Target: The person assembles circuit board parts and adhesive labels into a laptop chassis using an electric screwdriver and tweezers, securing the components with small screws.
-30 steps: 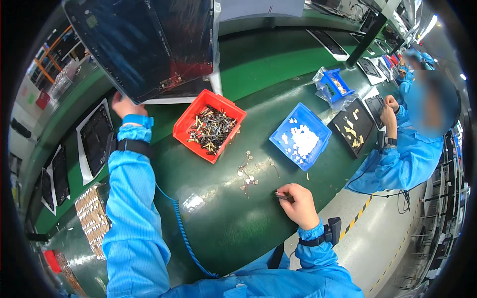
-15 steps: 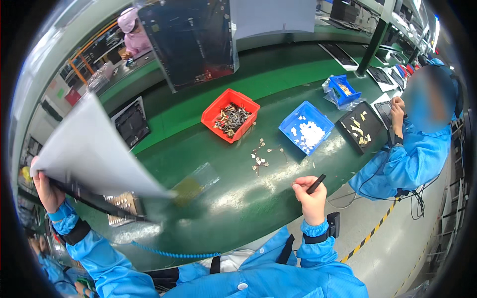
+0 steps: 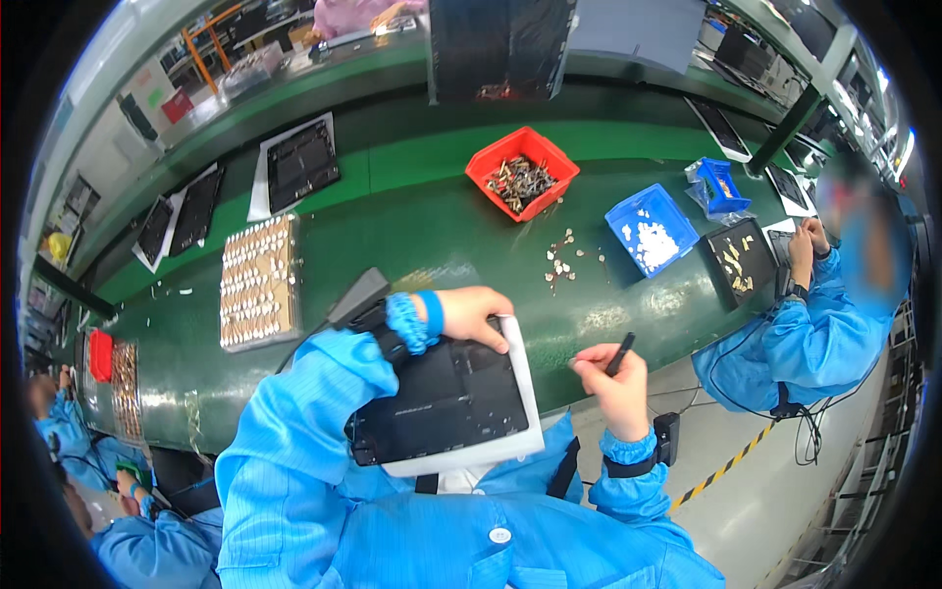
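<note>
My left hand grips the top edge of a flat black panel, perhaps a device casing. A white sheet lies under it and shows along its right and lower edges. The panel is in front of my body at the bench's near edge, and my left forearm covers part of its left side. To the right of it, my right hand is closed around a slim black pen-like tool, which sticks up between the fingers. Whether the thumb and fingertip pinch anything else is too small to tell.
Beyond the panel stand a red bin of small metal parts and a blue bin of white pieces. Small round bits lie loose between. A tray of cotton-tipped swabs sits left. Black panels lie behind. A co-worker works at right.
My left hand has brought the panel and white sheet from the far left to in front of my body, black face now up. The right hand stays almost in place. The view has turned left.
</note>
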`<action>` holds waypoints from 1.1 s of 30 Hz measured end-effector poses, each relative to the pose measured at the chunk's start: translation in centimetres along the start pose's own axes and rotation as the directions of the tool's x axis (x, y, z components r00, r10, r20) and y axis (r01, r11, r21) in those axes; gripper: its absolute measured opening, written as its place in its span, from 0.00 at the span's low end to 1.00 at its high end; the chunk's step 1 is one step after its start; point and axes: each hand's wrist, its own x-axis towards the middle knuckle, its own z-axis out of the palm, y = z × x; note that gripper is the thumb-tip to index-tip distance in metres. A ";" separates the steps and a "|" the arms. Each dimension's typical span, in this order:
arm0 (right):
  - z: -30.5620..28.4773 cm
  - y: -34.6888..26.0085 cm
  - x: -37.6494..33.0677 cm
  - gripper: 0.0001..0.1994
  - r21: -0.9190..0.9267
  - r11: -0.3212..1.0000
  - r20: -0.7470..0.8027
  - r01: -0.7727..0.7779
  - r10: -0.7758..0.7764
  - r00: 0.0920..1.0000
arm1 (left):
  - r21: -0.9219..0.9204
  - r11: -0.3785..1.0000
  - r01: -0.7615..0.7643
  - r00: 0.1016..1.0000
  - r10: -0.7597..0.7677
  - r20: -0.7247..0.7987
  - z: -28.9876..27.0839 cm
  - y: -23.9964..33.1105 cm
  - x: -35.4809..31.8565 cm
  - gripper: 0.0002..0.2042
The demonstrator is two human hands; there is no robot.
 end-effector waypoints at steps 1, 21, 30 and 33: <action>1.0 -0.1 -0.4 0.04 -0.025 1.000 0.063 0.014 -0.013 0.998 | 0.114 0.993 0.007 0.999 -0.002 -0.044 0.6 -0.3 0.3 0.18; 9.0 1.0 -3.7 0.05 -0.717 0.568 0.545 0.406 0.092 0.834 | 0.315 0.909 0.273 0.703 0.035 -0.710 5.3 -1.6 -8.9 0.21; 9.1 -0.8 -1.1 0.10 -0.663 0.641 0.620 0.387 0.180 0.764 | 0.373 0.853 0.366 0.647 0.055 -0.760 5.6 -1.2 -9.2 0.25; 8.6 -2.5 2.1 0.04 -0.403 0.800 0.594 0.444 -0.141 0.792 | 0.325 0.859 0.395 0.675 -0.031 -0.737 5.6 -0.9 -9.4 0.27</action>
